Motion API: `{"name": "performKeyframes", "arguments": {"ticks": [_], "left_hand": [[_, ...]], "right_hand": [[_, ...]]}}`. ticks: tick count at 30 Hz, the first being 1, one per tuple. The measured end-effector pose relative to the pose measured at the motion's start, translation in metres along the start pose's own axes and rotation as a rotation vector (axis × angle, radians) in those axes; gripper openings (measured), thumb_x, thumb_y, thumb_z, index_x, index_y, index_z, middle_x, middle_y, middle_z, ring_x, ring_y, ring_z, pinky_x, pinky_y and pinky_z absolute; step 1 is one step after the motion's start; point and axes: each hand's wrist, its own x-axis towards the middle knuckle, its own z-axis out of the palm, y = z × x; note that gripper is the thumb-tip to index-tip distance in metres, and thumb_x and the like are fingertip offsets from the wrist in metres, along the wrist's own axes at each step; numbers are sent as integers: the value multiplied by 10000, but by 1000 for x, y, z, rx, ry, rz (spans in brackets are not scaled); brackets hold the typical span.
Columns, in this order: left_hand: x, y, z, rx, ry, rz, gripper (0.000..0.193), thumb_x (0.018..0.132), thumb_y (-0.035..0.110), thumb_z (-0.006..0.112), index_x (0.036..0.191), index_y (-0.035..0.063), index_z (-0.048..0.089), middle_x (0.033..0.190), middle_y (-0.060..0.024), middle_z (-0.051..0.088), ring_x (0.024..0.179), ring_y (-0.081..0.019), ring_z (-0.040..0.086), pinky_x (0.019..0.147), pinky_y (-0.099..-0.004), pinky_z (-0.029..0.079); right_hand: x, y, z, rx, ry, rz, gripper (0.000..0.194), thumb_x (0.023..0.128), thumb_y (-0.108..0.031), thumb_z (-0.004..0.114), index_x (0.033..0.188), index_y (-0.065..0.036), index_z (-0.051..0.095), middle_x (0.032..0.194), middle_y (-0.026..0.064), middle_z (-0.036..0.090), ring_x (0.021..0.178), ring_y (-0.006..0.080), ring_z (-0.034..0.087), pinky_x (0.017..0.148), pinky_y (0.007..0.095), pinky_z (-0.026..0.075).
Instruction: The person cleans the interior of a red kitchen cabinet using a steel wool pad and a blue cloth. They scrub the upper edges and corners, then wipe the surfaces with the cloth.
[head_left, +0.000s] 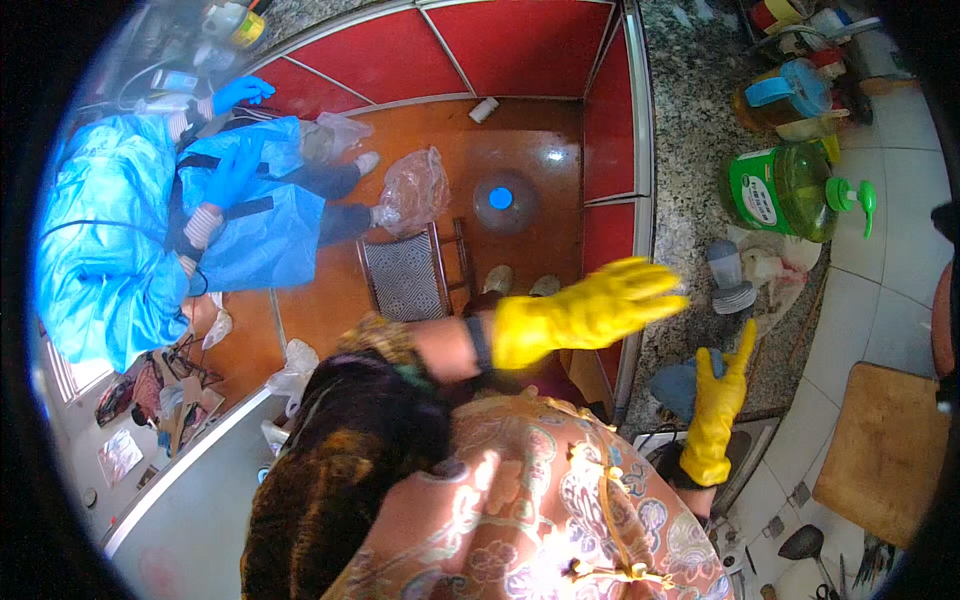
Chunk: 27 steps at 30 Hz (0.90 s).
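My left hand (585, 311), in a yellow rubber glove, reaches across to the right with fingers extended and nothing in it. It is over the near edge of the granite counter (686, 217). My right hand (720, 412), gloved the same way, is above the counter with its fingers apart and no object visible in it. A blue cloth (675, 386) lies beside and partly behind it. Beyond my fingertips are a grey-handled brush-like item (729, 279) and a crumpled clear plastic bag (787, 266). A green pump bottle of liquid soap (784, 191) stands farther along.
A jug with a blue lid (795, 90) stands farther back on the counter. A wooden cutting board (881, 454) is at the tiled wall. On the floor are a stool (405, 277), a blue-capped water bottle (501, 199) and plastic bags. Another person in blue (112, 225) occupies the left side.
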Motion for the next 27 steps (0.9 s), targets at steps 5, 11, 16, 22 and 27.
{"name": "performKeyframes", "arguments": {"ticks": [5,11,16,22,27], "left_hand": [[-155,-8,-66,123,-140,-645,404,862,174,639,1244,46,622,1279,-209,608,1213,-389,549,1036,-500,423],[-200,-21,-111,297,137,-896,373,866,152,674,1229,66,655,1201,-178,666,1101,-360,617,936,-433,486],[-170,-70,-127,174,170,-706,320,870,109,650,1185,60,675,1147,-162,690,1074,-350,634,933,-429,496],[-164,-169,-144,55,-49,-548,249,832,77,630,1066,105,712,984,-122,717,930,-362,651,800,-454,516],[-132,-278,-149,-47,-888,-396,259,868,150,604,1113,111,678,1018,-141,677,943,-372,611,799,-463,487]], "right_hand": [[-7,-26,-35,389,-35,-68,508,872,-77,723,1358,-134,585,1115,101,695,982,246,654,881,359,499],[-13,-64,-21,238,-76,-429,268,856,-83,737,1122,-68,709,1064,120,713,982,276,663,893,360,501],[-16,-85,0,195,-33,-470,244,797,-85,771,1037,-94,730,924,115,712,856,317,671,774,377,530],[-4,-133,21,148,155,-330,249,800,-85,770,1045,-109,725,907,122,706,840,331,656,769,391,521],[12,-212,70,190,203,-153,260,840,-81,739,1098,-71,707,972,121,712,879,301,663,787,382,517]]}}
